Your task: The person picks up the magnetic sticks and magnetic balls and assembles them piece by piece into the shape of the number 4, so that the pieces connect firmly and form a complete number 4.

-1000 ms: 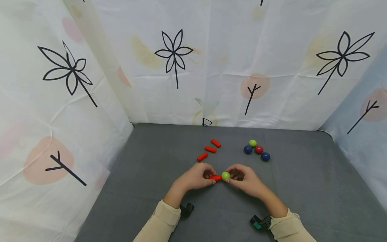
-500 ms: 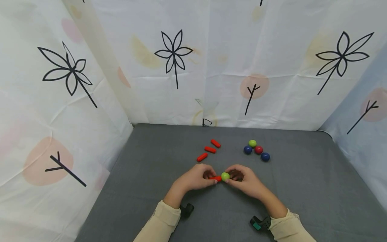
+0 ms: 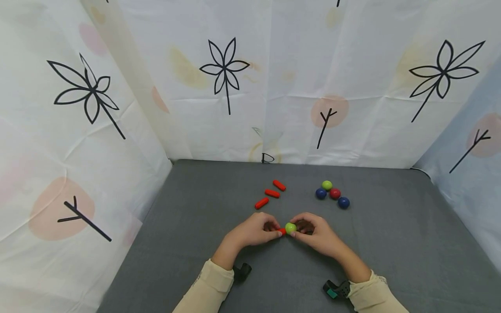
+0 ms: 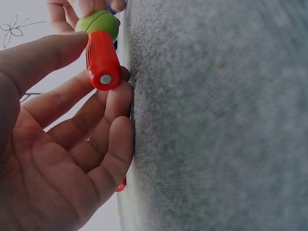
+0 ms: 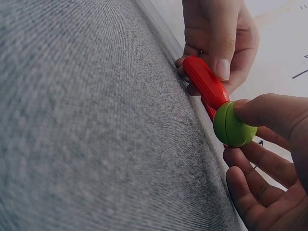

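Observation:
My left hand [image 3: 256,229] pinches a short red ribbed rod [image 5: 204,79] between thumb and fingers. In the left wrist view, the near end of that red rod [image 4: 101,57] shows a small silvery disc. A lime-green ball [image 3: 290,228] with a groove round it is pinched by the thumb and fingers of my right hand [image 3: 318,234]. The ball meets the rod's far end, and both hands are low over the grey tabletop. Most of the rod is hidden by the left fingers in the head view.
Three more red rods [image 3: 272,193] lie loosely spaced behind the left hand on the grey table [image 3: 195,217]. Behind the right hand sit a second green ball [image 3: 326,185], a red ball [image 3: 335,193] and two blue balls [image 3: 343,202]. Patterned cloth walls [image 3: 289,130] enclose the table.
The green ball and red rod have shifted slightly left, and less of the rod shows past the left fingers. Both hands keep their grips; the loose rods and balls stay put.

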A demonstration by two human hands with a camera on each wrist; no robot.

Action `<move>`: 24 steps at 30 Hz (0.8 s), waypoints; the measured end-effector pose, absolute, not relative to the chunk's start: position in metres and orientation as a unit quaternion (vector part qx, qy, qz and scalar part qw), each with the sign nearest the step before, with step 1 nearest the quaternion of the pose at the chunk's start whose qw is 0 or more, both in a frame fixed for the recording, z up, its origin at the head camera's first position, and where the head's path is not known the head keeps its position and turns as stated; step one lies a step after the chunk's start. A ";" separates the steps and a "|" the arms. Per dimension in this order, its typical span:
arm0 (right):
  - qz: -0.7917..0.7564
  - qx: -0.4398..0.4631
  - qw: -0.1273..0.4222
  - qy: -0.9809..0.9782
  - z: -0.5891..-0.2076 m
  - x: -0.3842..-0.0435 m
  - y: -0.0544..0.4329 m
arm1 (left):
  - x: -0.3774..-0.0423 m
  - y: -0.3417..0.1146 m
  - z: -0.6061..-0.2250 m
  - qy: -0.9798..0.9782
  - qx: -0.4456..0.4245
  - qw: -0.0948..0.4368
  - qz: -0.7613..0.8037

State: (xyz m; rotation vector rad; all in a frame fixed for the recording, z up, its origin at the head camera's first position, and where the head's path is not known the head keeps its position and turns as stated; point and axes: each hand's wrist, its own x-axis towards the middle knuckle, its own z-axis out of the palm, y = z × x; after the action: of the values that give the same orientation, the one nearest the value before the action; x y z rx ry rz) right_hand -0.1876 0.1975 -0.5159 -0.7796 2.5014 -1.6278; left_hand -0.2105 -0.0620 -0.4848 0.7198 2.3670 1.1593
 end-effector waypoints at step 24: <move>-0.538 -0.258 0.037 0.802 -0.517 -0.187 0.193 | -0.211 -0.061 -0.487 0.844 0.272 0.207 0.414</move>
State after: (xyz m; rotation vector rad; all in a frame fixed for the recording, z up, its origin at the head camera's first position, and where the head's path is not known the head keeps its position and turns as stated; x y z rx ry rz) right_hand -0.1874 0.1927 -0.5172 -0.7924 2.4620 -1.6504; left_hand -0.2114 -0.0615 -0.4865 0.7586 2.3503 1.1524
